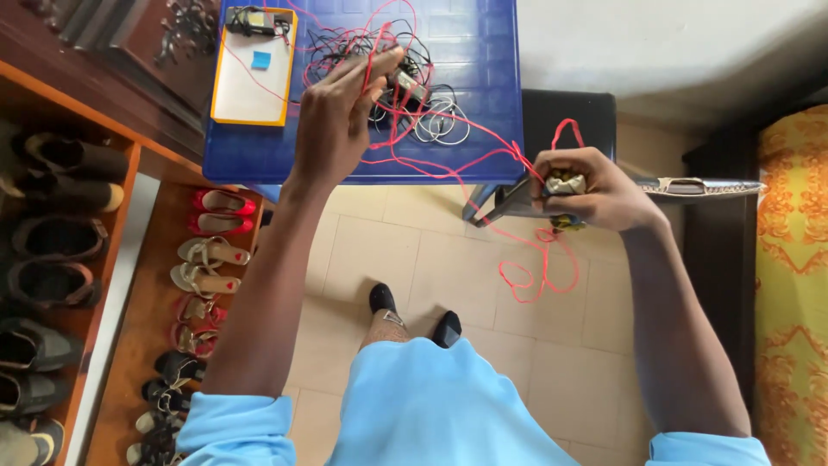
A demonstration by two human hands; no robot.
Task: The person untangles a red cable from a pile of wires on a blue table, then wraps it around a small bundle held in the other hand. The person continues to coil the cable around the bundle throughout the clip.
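Here we are partway through drawing a red wire (483, 160) out between our two hands. On the left, the shoe rack (103, 259) stands beside us, and a white board with a yellow rim (254, 82) lies on the blue worktop (483, 52). Our left hand (341, 116) is raised over the worktop, fingers pinched narrow on the wire near a tangle of cables (414, 95). From there the wire runs long and slanting, down and to the right, to our right hand (586, 190), which is closed around a small wound bundle (565, 183) just off the worktop's edge; slack loops hang below it. The next move, we judge, calls for keeping the strand taut and clear of the tangle.
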